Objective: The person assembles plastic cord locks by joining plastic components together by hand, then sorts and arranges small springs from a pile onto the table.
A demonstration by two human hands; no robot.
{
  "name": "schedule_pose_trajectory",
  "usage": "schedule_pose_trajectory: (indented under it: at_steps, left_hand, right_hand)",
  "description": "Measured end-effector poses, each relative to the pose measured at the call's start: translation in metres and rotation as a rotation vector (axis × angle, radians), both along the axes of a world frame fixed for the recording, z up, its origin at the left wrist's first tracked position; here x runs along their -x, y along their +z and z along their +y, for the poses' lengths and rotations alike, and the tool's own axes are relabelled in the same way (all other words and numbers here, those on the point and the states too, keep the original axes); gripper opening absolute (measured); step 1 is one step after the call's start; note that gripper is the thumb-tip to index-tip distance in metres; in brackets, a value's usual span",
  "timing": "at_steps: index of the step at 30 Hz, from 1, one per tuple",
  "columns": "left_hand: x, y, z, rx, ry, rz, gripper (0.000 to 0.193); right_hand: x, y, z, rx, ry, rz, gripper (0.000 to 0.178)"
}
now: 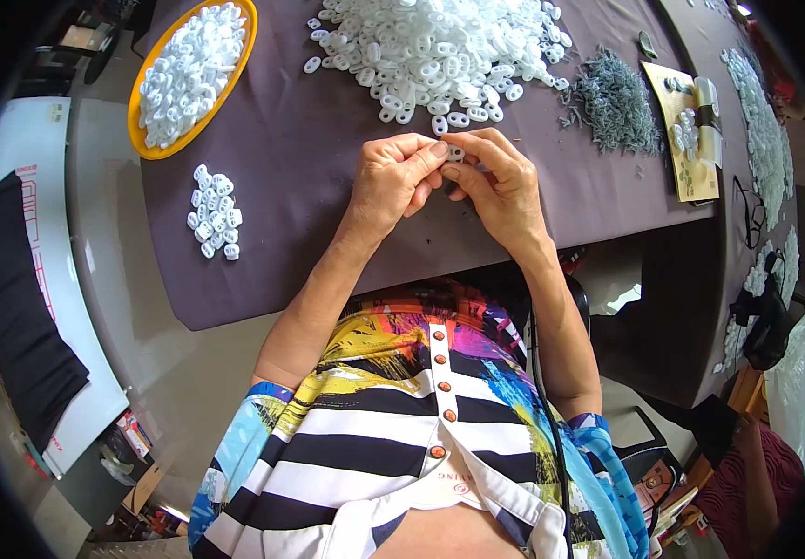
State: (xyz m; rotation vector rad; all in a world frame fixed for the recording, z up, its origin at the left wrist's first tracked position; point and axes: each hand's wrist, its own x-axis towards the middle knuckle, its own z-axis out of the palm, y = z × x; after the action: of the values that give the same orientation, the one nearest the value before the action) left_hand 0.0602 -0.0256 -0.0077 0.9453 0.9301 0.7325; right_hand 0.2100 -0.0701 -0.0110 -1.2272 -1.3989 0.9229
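White plastic piece pinched between left hand and right hand, big loose pile just beyond, small cluster off left.

A dark purple-brown cloth covers the work table, hanging over its near edge. Left of the table runs a pale grey floor, and beyond it lies a long white board with a black fabric draped across it. Past the table's right edge stands a wooden chair. Light is even and bright, with soft shadows
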Motion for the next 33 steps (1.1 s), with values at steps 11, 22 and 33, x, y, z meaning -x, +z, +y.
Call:
schedule_pose_trajectory:
  at_steps: [11,22,33]
  left_hand:
    - [-0.0014,0.0038,-0.0006,0.034,0.019,-0.032,0.020]
    - [0.0070,0.0020,0.0036,0.070,-0.069,-0.077,0.017]
    - [0.0034,0.0065,0.0033,0.108,-0.049,-0.074,0.018]
  right_hand:
    - [0.0032,-0.0017,-0.0019,-0.068,-0.042,-0.085,0.022]
    - [0.0018,-0.0029,-0.0030,-0.095,-0.002,-0.111,0.021]
    - [0.0042,-0.0008,-0.0020,-0.103,-0.052,-0.120,0.018]
